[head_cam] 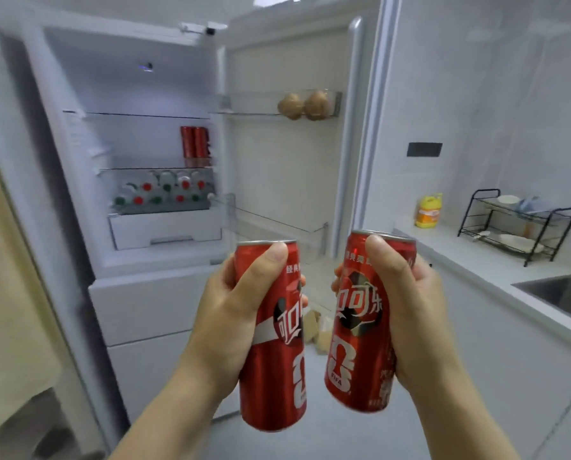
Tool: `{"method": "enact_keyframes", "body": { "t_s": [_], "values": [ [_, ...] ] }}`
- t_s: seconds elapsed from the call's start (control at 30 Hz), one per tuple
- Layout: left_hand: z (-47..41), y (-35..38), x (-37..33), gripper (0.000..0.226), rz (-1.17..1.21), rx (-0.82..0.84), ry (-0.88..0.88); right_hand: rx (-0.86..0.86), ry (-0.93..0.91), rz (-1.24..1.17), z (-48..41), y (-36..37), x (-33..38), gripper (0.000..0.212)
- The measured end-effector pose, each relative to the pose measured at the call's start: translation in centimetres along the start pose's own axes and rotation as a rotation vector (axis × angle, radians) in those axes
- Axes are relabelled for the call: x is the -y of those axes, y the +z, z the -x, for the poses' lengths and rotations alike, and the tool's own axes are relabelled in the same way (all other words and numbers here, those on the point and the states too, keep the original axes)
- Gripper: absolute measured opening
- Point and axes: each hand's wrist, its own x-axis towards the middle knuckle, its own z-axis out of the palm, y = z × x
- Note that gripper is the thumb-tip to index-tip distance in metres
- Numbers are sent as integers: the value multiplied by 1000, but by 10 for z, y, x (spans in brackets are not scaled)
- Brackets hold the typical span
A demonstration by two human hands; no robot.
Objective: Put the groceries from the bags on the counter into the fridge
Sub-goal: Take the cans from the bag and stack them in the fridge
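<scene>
Two tall, slim red metal drink cans with white lettering, the left can (274,376) and the right can (357,343), are held nearly upright in front of the open white fridge (144,310), below the level of its inner shelves and not yet inside it. The left can is gripped by the left hand (231,313), whose fingers and thumb are curled round its upper half. The right can is gripped in the same way by the right hand (407,313), with the thumb laid near the rim. The two cans are close to each other but apart. Inside the fridge, more red cans (195,142) are seen standing at the right end of the middle shelf, and under that shelf a group of small clear bottles (164,192) with red and green caps is stored. In the upper rack of the fridge door two round brown things (304,106) are lying; what they are cannot be told. It is judged that a part of the task is already done, and that the two held cans are probably meant to be set beside the other red cans. The bags are not in view, so what is left in them cannot be told. To the right of the fridge a white table (476,257) is seen, with a yellow plastic bottle (429,210) and a black wire dish rack (516,224) on it.
</scene>
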Motion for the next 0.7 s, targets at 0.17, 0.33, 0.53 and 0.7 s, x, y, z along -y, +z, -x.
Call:
{"method": "enact_keyframes", "body": {
  "t_s": [0.17, 0.33, 0.53, 0.7],
  "values": [
    [9, -62, -25, 57, -37, -139, 76, 130, -20, -34, -4, 71, 1, 54],
    [19, -127, -53, 38, -54, -217, 125, 227, -63, -72, 3, 144, 6, 45],
    [28, -198, -70, 44, -87, -247, 142, 254, -66, -88, 13, 216, 4, 49],
    [22, -241, -74, 44, -69, -270, 132, 289, -53, -79, 12, 258, -4, 49]
  ]
}}
